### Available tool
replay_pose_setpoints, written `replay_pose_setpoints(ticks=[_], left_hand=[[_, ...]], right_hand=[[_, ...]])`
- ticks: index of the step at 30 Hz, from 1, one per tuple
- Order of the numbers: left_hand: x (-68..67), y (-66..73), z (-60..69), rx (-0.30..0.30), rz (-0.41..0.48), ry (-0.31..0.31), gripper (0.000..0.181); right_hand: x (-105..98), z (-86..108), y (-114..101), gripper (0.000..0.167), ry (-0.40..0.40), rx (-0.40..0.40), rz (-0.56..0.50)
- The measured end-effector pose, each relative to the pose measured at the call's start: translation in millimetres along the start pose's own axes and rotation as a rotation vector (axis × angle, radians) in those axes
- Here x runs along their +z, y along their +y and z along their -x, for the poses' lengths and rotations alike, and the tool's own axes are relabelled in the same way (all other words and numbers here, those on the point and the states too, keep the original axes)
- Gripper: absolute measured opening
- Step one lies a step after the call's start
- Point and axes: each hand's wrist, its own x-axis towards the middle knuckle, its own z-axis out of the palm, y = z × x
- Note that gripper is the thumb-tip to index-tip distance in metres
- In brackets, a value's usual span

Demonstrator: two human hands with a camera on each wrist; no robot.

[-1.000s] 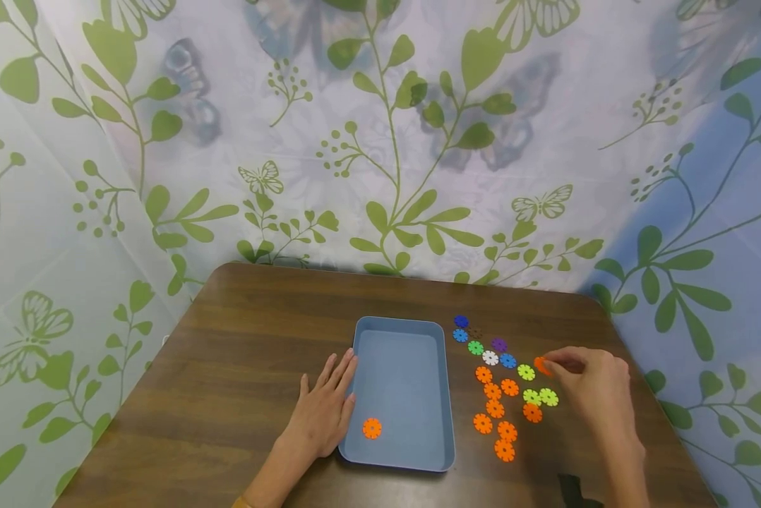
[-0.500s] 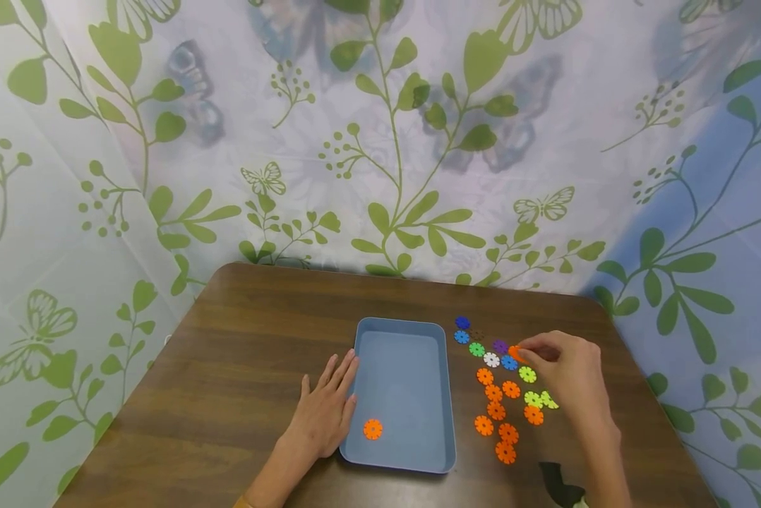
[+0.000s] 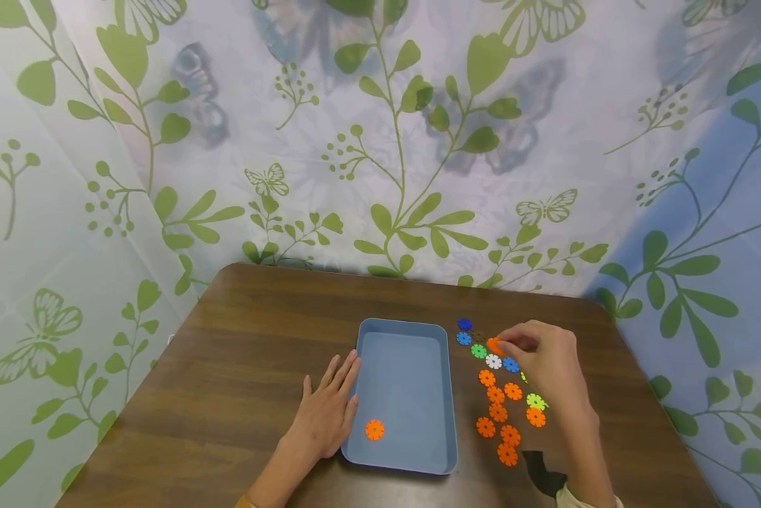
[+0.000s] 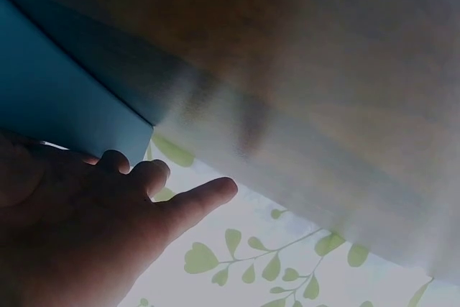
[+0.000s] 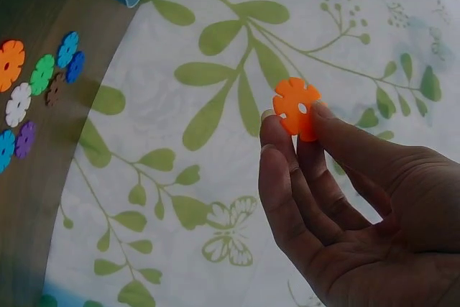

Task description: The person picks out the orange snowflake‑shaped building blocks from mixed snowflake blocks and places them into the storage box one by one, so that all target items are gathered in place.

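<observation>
Between the thumb and fingers of my right hand point(image 3: 548, 356) is an orange notched disc point(image 5: 296, 108), pinched above the far end of a spread of similar discs. My left hand point(image 3: 325, 409) lies with straight fingers along the left side of a blue-grey tray point(image 3: 398, 462), fingertips touching its rim. One orange disc point(image 3: 375, 430) lies inside the tray, near its front left. On the table right of the tray are several loose discs: orange, a white disc point(image 3: 493, 361), a green disc point(image 3: 478, 351), blue, brown and yellow-green. The purple disc point(image 5: 26, 139) shows in the right wrist view.
The brown wooden table point(image 3: 260, 339) reaches back to a leaf-patterned cloth point(image 3: 330, 141) hanging behind and at both sides. A black strap-like piece point(image 3: 541, 473) shows beside the right wrist.
My right hand has carried the orange disc leftward, from the right side of the spread toward the tray. The left hand stays on the tray's side.
</observation>
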Motion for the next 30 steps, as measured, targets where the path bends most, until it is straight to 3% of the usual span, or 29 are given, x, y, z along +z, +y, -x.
replay_pose_setpoints(ticks=[6, 10, 18, 30], left_hand=[[-7.5, 4.8, -0.1, -0.021, -0.003, -0.044, 0.062], [-7.7, 6.7, 0.2, -0.031, -0.013, -0.066, 0.062], [-8.9, 8.0, 0.3, -0.048, -0.004, -0.057, 0.061], [-7.7, 7.2, -2.2, -0.056, 0.003, -0.07, 0.061]], right_hand=[[5.5, -2.9, -4.7, 0.006, -0.062, 0.036, -0.04], [9.9, -5.1, -6.0, 0.007, -0.09, 0.015, -0.064], [23.6, -19.7, -9.5, 0.008, -0.141, -0.065, -0.112], [41.6, -30.4, -17.9, 0.01, -0.175, -0.078, -0.161]])
